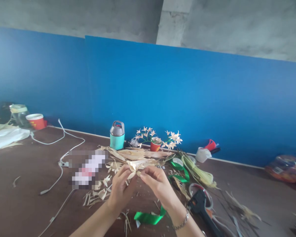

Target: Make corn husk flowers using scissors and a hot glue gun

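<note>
Here, a cream-coloured, papery, petalled flower (pixel 132 168) is pinched narrowly by the bare left hand (pixel 120 185). It is nipped, too, between thumb and finger of the bare right hand (pixel 157 183).

Husks (pixel 132 153) lie behind the held flower (pixel 132 167).

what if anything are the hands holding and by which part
A pale petalled piece, pinched by the left hand on its left side and the right hand on its right; whether at petal or base is unclear.
</note>
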{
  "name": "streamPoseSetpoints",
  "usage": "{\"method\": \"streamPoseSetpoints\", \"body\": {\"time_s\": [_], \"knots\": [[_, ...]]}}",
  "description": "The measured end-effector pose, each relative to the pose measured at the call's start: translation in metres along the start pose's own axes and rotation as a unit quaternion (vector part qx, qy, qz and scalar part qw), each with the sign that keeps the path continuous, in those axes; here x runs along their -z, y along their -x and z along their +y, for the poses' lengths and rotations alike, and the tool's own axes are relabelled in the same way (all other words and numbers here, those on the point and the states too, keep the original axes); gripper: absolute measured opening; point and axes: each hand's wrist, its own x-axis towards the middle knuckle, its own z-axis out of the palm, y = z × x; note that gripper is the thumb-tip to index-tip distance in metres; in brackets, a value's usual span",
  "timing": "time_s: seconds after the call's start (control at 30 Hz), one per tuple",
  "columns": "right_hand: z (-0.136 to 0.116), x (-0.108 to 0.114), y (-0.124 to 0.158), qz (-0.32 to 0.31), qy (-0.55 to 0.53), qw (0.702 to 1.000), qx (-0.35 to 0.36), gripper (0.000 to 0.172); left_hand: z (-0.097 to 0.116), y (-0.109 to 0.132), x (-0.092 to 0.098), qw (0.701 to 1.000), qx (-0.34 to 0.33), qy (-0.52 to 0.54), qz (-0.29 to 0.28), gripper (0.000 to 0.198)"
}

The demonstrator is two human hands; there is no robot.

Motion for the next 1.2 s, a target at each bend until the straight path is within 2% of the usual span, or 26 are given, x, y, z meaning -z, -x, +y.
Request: {"method": "streamPoseSetpoints", "body": {"time_s": [0.13, 0.23, 0.43, 0.7, 0.87, 1.03, 1.2], "knots": [[-0.005, 0.003, 0.001, 0.030, 0.008, 1.000, -0.008, 0.032, -0.001, 0.001, 0.002, 1.000, -0.020, 0.005, -0.003, 0.013], [-0.004, 0.005, 0.000, 0.060, -0.002, 0.998, -0.028, 0.040, 0.000, 0.001, 0.002, 0.999, -0.032, 0.008, -0.028, 0.015], [-0.003, 0.006, 0.000, 0.022, -0.022, 0.998, -0.050, 0.033, 0.000, 0.001, 0.001, 0.997, -0.046, 0.001, -0.069, 0.017], [-0.004, 0.018, 0.000, 0.033, 0.076, 0.995, -0.059, 0.014, 0.001, 0.000, 0.000, 0.992, -0.009, 0.057, -0.109, 0.013], [-0.006, 0.024, 0.001, 0.010, 0.132, 0.991, -0.019, 0.012, 0.008, -0.006, 0.002, 0.984, 0.003, 0.099, -0.151, 0.013], [-0.007, 0.025, -0.001, 0.006, 0.151, 0.988, -0.036, 0.012, 0.014, -0.010, 0.006, 0.979, -0.010, 0.084, -0.188, 0.017], [-0.007, 0.025, -0.001, -0.004, 0.154, 0.987, -0.040, 0.013, 0.013, -0.010, 0.005, 0.977, -0.029, 0.070, -0.199, 0.020]]}}
